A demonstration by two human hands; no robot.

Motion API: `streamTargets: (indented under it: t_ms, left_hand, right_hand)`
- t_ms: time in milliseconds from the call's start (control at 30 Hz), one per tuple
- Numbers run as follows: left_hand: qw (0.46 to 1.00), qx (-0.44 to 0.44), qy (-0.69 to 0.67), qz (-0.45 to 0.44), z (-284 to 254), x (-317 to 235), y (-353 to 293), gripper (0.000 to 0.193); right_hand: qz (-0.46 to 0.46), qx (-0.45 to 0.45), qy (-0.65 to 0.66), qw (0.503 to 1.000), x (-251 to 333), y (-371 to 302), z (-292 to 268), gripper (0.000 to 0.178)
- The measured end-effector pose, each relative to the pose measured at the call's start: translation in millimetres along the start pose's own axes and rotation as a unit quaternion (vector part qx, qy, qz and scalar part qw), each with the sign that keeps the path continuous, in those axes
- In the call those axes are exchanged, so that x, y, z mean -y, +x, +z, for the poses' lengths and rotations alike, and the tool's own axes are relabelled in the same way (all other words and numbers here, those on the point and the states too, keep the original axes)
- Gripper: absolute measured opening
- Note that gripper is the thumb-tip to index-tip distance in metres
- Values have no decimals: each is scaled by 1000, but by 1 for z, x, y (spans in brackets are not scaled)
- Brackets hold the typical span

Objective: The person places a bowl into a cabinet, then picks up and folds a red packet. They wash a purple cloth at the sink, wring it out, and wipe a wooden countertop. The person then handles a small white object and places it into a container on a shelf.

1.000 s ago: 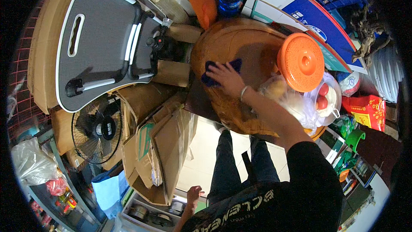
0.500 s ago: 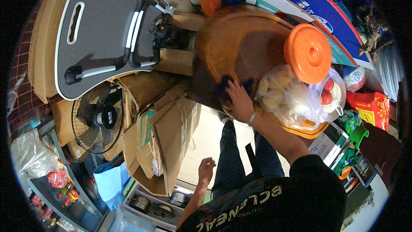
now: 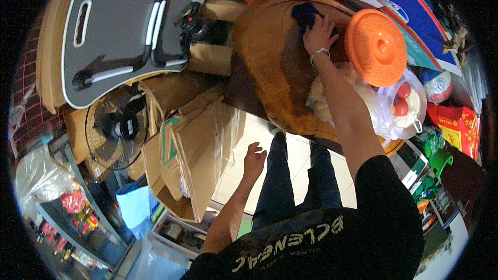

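Observation:
My right hand [image 3: 320, 37] presses a dark blue cloth [image 3: 305, 15] onto the brown wooden table [image 3: 259, 41], near its far side. The fingertips bear on the cloth, which bunches out beyond them. A pale bracelet circles that wrist. To the right of the hand stands an orange plastic basket with a lid [image 3: 376, 46]. Under my right forearm lies a clear plastic bag [image 3: 328, 101] with rounded tan things in it. My left hand [image 3: 254, 159] hangs empty over the floor, beside folded cardboard, its fingers loosely bent and thumb apart.
Flattened cardboard boxes [image 3: 199, 150] lean left of my legs. A black fan [image 3: 116, 127] and a grey folding table [image 3: 114, 31] stand further left. Right of the table edge are a white bowl with red round things [image 3: 410, 109] and a red packet [image 3: 456, 127].
My right hand has slid the cloth away from me and to the right, from the table's near part to its far side. My left hand has risen a little; the view has shifted.

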State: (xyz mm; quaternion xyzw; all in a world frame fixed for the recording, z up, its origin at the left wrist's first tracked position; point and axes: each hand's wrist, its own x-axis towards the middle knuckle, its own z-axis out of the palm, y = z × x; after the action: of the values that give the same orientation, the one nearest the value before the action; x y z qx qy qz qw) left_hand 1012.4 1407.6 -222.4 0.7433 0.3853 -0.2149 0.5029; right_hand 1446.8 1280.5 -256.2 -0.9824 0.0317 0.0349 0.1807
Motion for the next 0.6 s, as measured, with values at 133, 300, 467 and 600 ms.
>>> streamTargets:
  t_ms: [133,300,467,600]
  left_hand:
    - [998,9,-17,-56,5,35,-24,44]
    - [999,4,-30,-31,6,53,-68,37]
    - [994,-30,-82,-61,15,90,-97,36]
    - [991,-39,-91,-85,3,88,-103,35]
  right_hand:
    - [-137,59,-2,989,-15,-82,43,54]
    - [-213,124,141,959,-5,-184,4,66]
    - [-353,177,99,913,78,-200,-7,42]
    - [-399,165,-31,901,101,-180,108,49]
